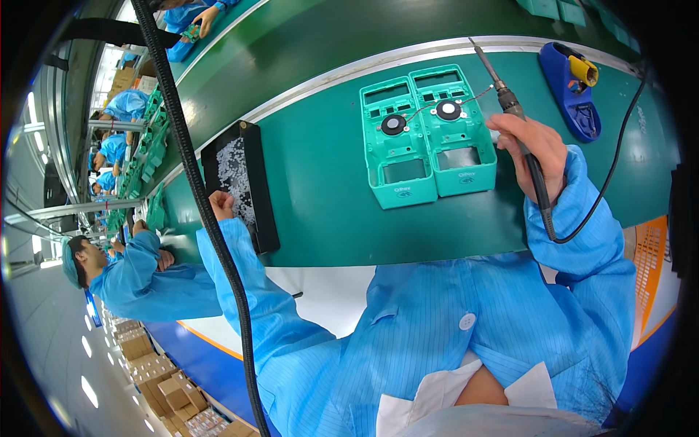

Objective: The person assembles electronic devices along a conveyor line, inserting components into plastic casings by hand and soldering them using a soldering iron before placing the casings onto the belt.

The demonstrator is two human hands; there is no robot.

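Observation:
My right hand [537, 149] is wrapped round a soldering iron [510, 102], its tip pointing up and away over the bench. A small whitish bit shows at those fingertips, too small to name. Just left of that hand, two green plastic housings [399, 178] lie side by side. Each carries a round black speaker [448, 110] with a pale centre, and thin dark wires run from the speakers. At the left, my left hand [221, 205] is over a black tray [266, 193] of small translucent white pieces [234, 171]. Its fingers are pinched together; what they hold is hidden.
A blue soldering iron stand [571, 95] with a yellow part stands at the far right. The iron's black cable [608, 178] loops beside my right sleeve. A thick black braided cord [191, 149] crosses the view at left. Co-workers in blue [149, 284] sit along the left.

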